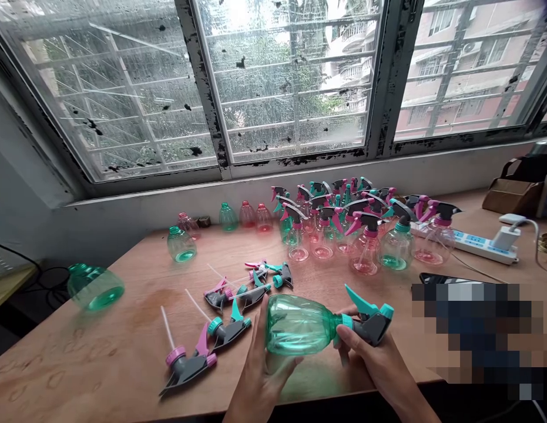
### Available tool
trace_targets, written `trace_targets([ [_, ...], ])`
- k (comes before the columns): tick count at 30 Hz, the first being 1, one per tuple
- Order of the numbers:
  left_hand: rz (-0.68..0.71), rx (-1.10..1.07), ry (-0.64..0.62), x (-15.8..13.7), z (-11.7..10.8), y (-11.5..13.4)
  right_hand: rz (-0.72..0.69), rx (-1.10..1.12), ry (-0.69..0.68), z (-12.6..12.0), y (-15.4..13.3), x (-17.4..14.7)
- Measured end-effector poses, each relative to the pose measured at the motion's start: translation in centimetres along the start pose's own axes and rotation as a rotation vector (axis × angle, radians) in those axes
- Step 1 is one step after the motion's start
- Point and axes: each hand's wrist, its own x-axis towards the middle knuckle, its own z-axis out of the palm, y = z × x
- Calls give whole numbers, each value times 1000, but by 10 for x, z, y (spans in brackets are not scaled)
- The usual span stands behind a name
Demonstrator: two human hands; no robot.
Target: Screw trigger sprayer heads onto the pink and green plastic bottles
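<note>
A clear green spray bottle [299,326] lies sideways in the air over the front of the table, its base to the left. My left hand [267,370] is wrapped around the base end. At the neck, my right hand [365,352] grips the teal collar of the grey and teal trigger sprayer [370,320], which sits on the bottle's mouth. Whether it is fully screwed down I cannot tell. Left of my hands lie several loose trigger sprayers, among them a pink and grey one [187,367] and a teal and grey one [229,332], with thin tubes sticking out.
Many assembled spray bottles [365,252] stand at the back right. Headless green bottles [181,245] and red bottles [247,215] stand at the back left; another green bottle [97,288] is at the left edge. A white power strip [480,244] and a phone [449,278] are on the right.
</note>
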Motion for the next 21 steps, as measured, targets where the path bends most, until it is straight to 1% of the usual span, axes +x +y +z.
trace_targets([
  [3, -12, -13, 12, 0, 1, 2, 6, -8, 9, 1, 0, -1],
  [8, -30, -51, 79, 3, 0, 6, 11, -24, -9, 3, -1, -2],
  [16, -18, -61, 78, 5, 2, 10, 26, -10, -13, 3, -3, -2],
  [21, -55, -71, 83, 5, 3, 11, 12, -30, -10, 1, -2, -2],
])
